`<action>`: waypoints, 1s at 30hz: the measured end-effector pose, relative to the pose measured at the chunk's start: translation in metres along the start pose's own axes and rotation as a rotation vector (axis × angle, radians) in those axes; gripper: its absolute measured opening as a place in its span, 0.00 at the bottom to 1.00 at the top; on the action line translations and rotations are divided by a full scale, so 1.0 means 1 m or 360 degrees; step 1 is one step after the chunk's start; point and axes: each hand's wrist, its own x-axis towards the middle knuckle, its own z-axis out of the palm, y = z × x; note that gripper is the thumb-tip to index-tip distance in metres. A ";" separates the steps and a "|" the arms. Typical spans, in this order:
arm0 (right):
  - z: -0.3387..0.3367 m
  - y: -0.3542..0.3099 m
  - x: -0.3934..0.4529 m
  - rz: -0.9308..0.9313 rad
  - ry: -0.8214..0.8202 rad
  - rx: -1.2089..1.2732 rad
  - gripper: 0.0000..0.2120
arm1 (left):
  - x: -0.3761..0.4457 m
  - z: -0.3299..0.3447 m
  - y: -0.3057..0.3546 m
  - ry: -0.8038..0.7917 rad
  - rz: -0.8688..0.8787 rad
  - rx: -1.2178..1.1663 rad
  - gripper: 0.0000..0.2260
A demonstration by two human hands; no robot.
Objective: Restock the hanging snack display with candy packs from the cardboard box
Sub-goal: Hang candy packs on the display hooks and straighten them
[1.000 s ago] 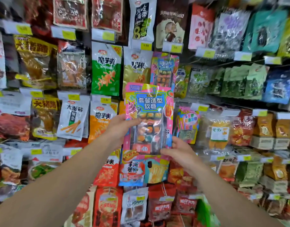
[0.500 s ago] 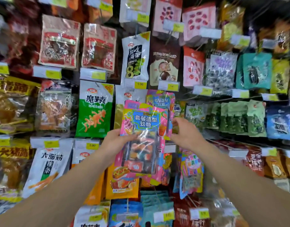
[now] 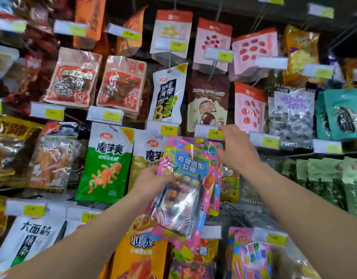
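A pink and blue candy pack (image 3: 183,188) with a clear window is held up against the hanging snack display. My left hand (image 3: 151,181) grips its left edge about halfway up. My right hand (image 3: 237,152) is off the pack, raised at the price tag (image 3: 209,132) on the hook above, fingers reaching to the tag. A second pack of the same candy (image 3: 214,178) hangs right behind the held one. The cardboard box is out of view.
Snack bags hang all around on hooks with yellow price tags: a green bag (image 3: 106,164) to the left, a white seaweed bag (image 3: 166,95) and a brown bag (image 3: 208,101) above, green packs (image 3: 322,178) to the right, an orange bag (image 3: 141,256) below.
My right hand let go of the pack's lower right corner and rose to the hook's price tag. The left hand lifted the pack higher, and the view tilted upward.
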 end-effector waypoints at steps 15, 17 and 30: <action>0.023 0.043 0.050 -0.0055 0.0251 0.0535 0.14 | 0.031 0.061 0.017 0.0152 0.0078 -0.0012 0.02; 0.024 0.046 0.049 -0.0061 0.0247 0.0576 0.14 | 0.037 0.069 0.020 0.0165 0.0057 0.0012 0.05; 0.017 0.051 0.043 -0.0128 0.0159 0.0542 0.16 | 0.040 0.088 0.029 0.0093 -0.0089 -0.0126 0.05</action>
